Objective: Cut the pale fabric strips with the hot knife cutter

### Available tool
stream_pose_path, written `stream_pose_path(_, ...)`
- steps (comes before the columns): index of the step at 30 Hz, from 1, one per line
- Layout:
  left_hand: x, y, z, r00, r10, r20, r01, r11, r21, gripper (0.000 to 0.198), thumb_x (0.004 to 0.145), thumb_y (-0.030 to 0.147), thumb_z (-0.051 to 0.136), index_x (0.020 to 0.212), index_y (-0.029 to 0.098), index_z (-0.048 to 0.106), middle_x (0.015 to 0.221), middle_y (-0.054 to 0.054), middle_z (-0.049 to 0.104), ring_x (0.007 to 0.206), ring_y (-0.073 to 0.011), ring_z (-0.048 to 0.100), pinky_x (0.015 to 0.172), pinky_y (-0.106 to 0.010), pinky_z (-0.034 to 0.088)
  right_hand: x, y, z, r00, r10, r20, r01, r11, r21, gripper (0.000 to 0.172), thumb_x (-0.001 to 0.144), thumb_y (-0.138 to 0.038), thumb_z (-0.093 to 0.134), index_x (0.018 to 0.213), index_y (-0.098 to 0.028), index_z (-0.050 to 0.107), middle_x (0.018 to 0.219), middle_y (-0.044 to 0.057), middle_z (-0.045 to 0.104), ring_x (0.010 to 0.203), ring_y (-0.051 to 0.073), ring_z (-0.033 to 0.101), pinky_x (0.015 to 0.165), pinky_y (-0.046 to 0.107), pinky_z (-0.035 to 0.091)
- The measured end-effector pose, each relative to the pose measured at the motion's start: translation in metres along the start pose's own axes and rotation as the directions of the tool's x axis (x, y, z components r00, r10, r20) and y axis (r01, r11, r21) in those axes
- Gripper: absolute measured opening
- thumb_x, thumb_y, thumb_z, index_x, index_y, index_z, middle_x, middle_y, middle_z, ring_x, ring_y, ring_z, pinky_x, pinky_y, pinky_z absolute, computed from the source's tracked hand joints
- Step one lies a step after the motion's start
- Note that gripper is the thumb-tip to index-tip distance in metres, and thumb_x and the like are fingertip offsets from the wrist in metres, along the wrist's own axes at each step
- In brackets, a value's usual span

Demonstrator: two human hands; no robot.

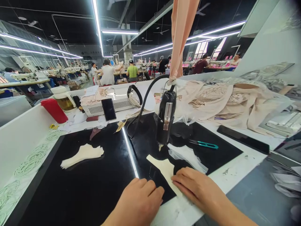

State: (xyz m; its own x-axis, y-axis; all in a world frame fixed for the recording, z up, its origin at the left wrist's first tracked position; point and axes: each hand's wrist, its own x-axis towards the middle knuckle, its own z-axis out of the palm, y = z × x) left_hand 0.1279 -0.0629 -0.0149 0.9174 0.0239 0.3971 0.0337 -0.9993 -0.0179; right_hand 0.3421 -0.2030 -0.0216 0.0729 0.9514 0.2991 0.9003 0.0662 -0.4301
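Observation:
A cut cream fabric piece [164, 169] lies on the glossy black work surface [98, 188]. My right hand [196, 188] is closed at its right edge, fingers together and thumb hidden. To the left of this piece is my left hand [141, 199], its fingers curled inward; whatever they may hold is hidden. A black corded tool [164, 122] with a pale nozzle hangs just above the surface, beyond both hands. Sheer white material [188, 157] sits right of the cream piece. Farther left rests a stack of similar cream pieces [82, 155].
Teal thread snips [204, 144] and a dark phone-like slab [243, 138] are to the right. Beige fabric [221, 97] is heaped behind them. Along the back stand a white vented box [119, 103], a phone [108, 109] and a red container [54, 110]. People work at distant tables.

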Motion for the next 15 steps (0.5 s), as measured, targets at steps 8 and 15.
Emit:
stream_pose_path(8, 0.012, 0.008, 0.009, 0.993, -0.002, -0.115, 0.011, 0.997, 0.077, 0.021, 0.102, 0.024, 0.054, 0.121, 0.016, 0.060, 0.075, 0.003, 0.063, 0.057, -0.0182, 0.057, 0.051, -0.036, 0.036, 0.003, -0.005, -0.005, 0.996, 0.074, 0.054, -0.078, 0.993, 0.084, 0.026, 0.107, -0.025, 0.045, 0.101, -0.026, 0.070, 0.092, 0.003, 0.068, 0.085, 0.019, 0.067, 0.073, 0.032, 0.052)
stream_pose_path(15, 0.012, 0.009, 0.016, 0.995, -0.051, -0.089, 0.058, 0.995, 0.084, 0.030, 0.093, 0.032, 0.070, 0.119, 0.019, 0.063, 0.079, 0.002, 0.065, 0.060, -0.0188, 0.060, 0.054, -0.036, 0.039, 0.006, -0.009, -0.008, 0.969, 0.208, 0.133, -0.235, 0.944, 0.232, 0.027, 0.104, -0.029, 0.047, 0.094, -0.028, 0.072, 0.090, 0.002, 0.068, 0.083, 0.019, 0.066, 0.070, 0.030, 0.048)
